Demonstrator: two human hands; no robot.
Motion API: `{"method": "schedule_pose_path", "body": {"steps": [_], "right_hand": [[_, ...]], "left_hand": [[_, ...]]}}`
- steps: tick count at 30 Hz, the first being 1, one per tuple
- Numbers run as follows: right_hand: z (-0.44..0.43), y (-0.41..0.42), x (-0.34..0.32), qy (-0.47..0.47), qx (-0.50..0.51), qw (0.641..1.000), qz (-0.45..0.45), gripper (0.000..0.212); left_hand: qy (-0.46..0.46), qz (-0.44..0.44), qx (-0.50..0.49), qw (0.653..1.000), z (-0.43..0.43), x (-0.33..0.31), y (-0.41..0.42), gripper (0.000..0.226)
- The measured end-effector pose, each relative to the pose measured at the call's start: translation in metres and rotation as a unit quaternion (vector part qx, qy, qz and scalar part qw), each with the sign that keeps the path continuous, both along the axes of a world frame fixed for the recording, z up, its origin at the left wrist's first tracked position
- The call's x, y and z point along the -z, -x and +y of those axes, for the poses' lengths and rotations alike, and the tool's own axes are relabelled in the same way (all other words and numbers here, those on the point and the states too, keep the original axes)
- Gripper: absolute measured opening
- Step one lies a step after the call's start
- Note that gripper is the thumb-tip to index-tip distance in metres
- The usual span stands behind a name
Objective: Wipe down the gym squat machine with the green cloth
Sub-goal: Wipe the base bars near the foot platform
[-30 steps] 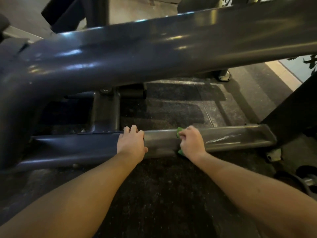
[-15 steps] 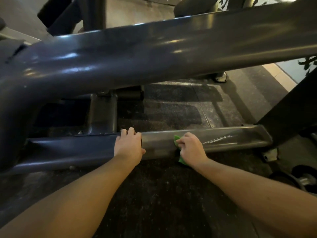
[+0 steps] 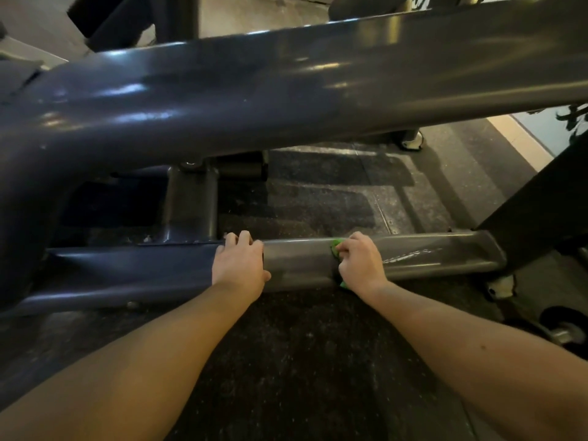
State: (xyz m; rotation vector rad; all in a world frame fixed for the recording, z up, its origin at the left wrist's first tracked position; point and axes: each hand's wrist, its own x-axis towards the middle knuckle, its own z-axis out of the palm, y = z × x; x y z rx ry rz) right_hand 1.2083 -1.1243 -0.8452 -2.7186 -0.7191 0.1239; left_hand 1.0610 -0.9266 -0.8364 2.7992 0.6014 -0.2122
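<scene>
The squat machine's low grey base bar (image 3: 299,262) runs left to right just above the floor. My right hand (image 3: 359,262) grips the green cloth (image 3: 335,246) and presses it against this bar; only small bits of the cloth show at my fingers and under my palm. My left hand (image 3: 240,262) rests on the same bar a little to the left, its fingers curled over the top edge. Wet streaks mark the bar to the right of the cloth. A thick dark upper beam (image 3: 286,90) crosses the view above both hands.
Dark speckled rubber flooring (image 3: 302,361) lies under my arms. A short upright post (image 3: 191,205) joins the base bar at the left. A black slanted frame member (image 3: 541,202) rises at the right, with a white foot pad (image 3: 501,286) and a wheel (image 3: 563,332) beside it.
My right hand with the cloth slid slightly left along the bar and back. My left hand stays in the same place on the bar.
</scene>
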Motion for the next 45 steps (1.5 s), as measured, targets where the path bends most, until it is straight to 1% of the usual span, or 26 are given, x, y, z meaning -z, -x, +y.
{"method": "schedule_pose_path", "body": {"steps": [3,5,7,10,11,12,14,17,19,21,22,24,26,27,28,29,30,32,33,35,37,39,41,43,45], "right_hand": [[0.019,0.016,0.002,-0.006,-0.092,0.995,0.023,0.022],[0.011,0.006,-0.001,0.012,-0.122,0.992,0.036,0.021],[-0.011,-0.014,0.000,0.032,-0.085,0.996,0.023,0.022],[-0.032,-0.028,0.003,0.023,0.077,0.997,-0.011,0.024],[-0.022,-0.021,0.005,0.008,0.102,0.995,-0.021,0.025],[-0.005,-0.010,0.008,-0.011,0.098,0.995,-0.022,0.026],[0.034,0.022,0.015,-0.040,0.029,0.999,-0.004,0.027],[0.075,0.061,0.019,-0.053,-0.089,0.994,0.019,0.040],[0.068,0.056,0.018,-0.060,-0.145,0.986,0.055,0.049],[0.039,0.035,0.022,-0.029,-0.180,0.982,0.038,0.057],[0.021,0.019,0.024,-0.020,-0.166,0.986,0.021,0.059],[-0.015,-0.015,0.025,-0.029,-0.073,0.997,-0.009,0.058],[-0.029,-0.027,0.022,-0.063,0.050,0.997,0.003,0.054],[-0.024,-0.021,0.020,-0.082,0.092,0.992,0.014,0.050],[-0.014,-0.008,0.018,-0.103,0.113,0.988,0.025,0.046],[-0.005,0.011,0.015,-0.127,0.109,0.985,0.034,0.042],[0.004,0.030,0.016,-0.144,0.082,0.985,0.040,0.037],[0.008,0.060,0.018,-0.160,0.005,0.987,0.032,0.032],[0.002,0.063,0.020,-0.162,-0.024,0.986,0.024,0.033],[-0.021,0.046,0.021,-0.162,-0.034,0.986,0.018,0.033],[-0.054,0.019,0.024,-0.162,0.004,0.987,0.001,0.030],[-0.088,-0.009,0.029,-0.159,0.090,0.983,-0.011,0.028],[-0.099,-0.024,0.035,-0.165,0.169,0.971,-0.017,0.026],[-0.083,-0.016,0.038,-0.184,0.191,0.964,-0.020,0.023],[-0.061,0.012,0.039,-0.195,0.157,0.968,-0.031,0.022]], "left_hand": [[0.007,0.002,0.001,1.000,0.003,0.002,0.000,0.051],[0.004,-0.001,0.008,1.000,0.003,0.004,0.001,0.052],[-0.001,-0.004,0.008,1.000,0.002,0.005,0.003,0.052],[0.004,-0.015,0.007,1.000,0.002,0.008,0.002,0.052],[0.005,-0.018,0.006,1.000,0.003,0.008,0.003,0.053],[0.006,-0.019,0.005,1.000,0.003,0.009,0.003,0.053],[0.006,-0.018,-0.001,1.000,0.002,0.010,0.003,0.054],[-0.009,-0.024,-0.013,1.000,0.001,0.009,0.004,0.054],[-0.007,-0.029,-0.014,0.999,0.001,0.010,0.005,0.053],[0.007,-0.036,-0.011,0.999,0.002,0.012,0.008,0.053],[0.013,-0.040,-0.008,0.999,0.002,0.012,0.009,0.053],[0.019,-0.043,-0.006,0.999,0.000,0.013,0.009,0.053],[0.010,-0.037,-0.009,0.999,0.000,0.012,0.007,0.052],[0.008,-0.033,-0.012,0.999,-0.001,0.013,0.006,0.052],[0.008,-0.034,-0.014,0.999,-0.002,0.013,0.004,0.051],[0.015,-0.039,-0.014,0.999,-0.005,0.014,0.001,0.051],[0.021,-0.044,-0.014,0.999,-0.009,0.014,-0.002,0.050],[0.023,-0.052,-0.016,0.998,-0.021,0.013,-0.012,0.050],[0.021,-0.055,-0.018,0.998,-0.028,0.012,-0.017,0.050],[0.024,-0.060,-0.010,0.998,-0.043,0.013,-0.028,0.049],[0.020,-0.064,0.000,0.998,-0.055,0.015,-0.037,0.048],[0.010,-0.073,0.003,0.997,-0.065,0.017,-0.046,0.048],[0.009,-0.077,0.002,0.997,-0.073,0.017,-0.055,0.047],[0.012,-0.071,0.004,0.997,-0.081,0.017,-0.063,0.046],[0.010,-0.074,0.012,0.997,-0.094,0.015,-0.073,0.045]]}}
